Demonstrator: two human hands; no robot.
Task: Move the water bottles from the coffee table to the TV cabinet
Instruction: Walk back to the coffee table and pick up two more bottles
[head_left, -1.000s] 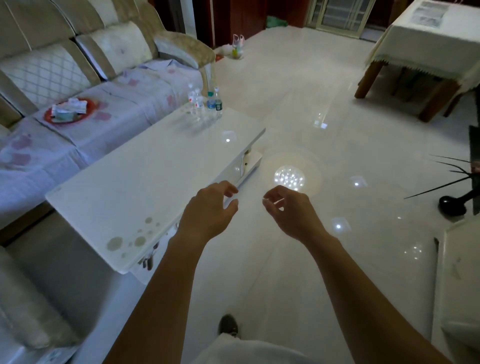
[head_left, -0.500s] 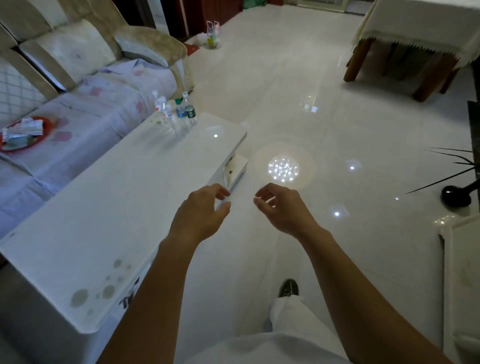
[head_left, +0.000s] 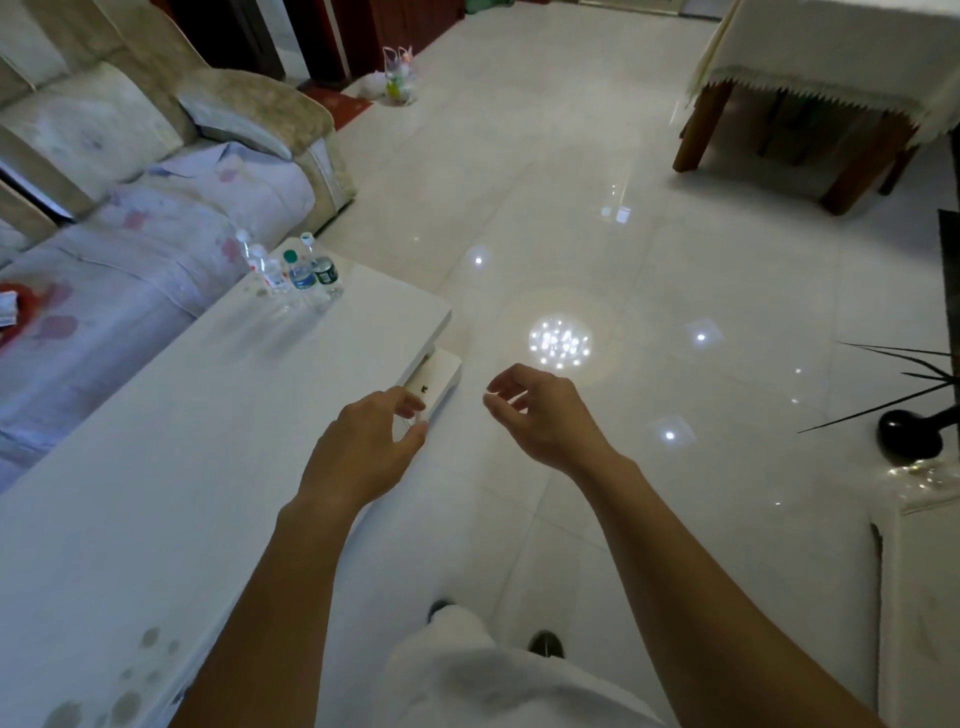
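Several small water bottles (head_left: 293, 270) stand in a cluster at the far corner of the white coffee table (head_left: 208, 426), which runs along my left. My left hand (head_left: 366, 449) hovers above the table's right edge, fingers loosely curled and empty. My right hand (head_left: 540, 415) is held out over the floor to the right of the table, fingers apart, holding nothing. Both hands are well short of the bottles. A white cabinet top (head_left: 930, 597) shows at the right edge of the view.
A sofa (head_left: 156, 208) with a lilac cover runs behind the table. A cloth-covered wooden table (head_left: 831, 78) stands at the far right. A dark vase (head_left: 909, 431) with spiky leaves sits on the floor at the right. Glossy tiled floor lies ahead.
I have walked forward along the coffee table, so the bottles are nearer. Both hands stay out in front, empty, in much the same pose.
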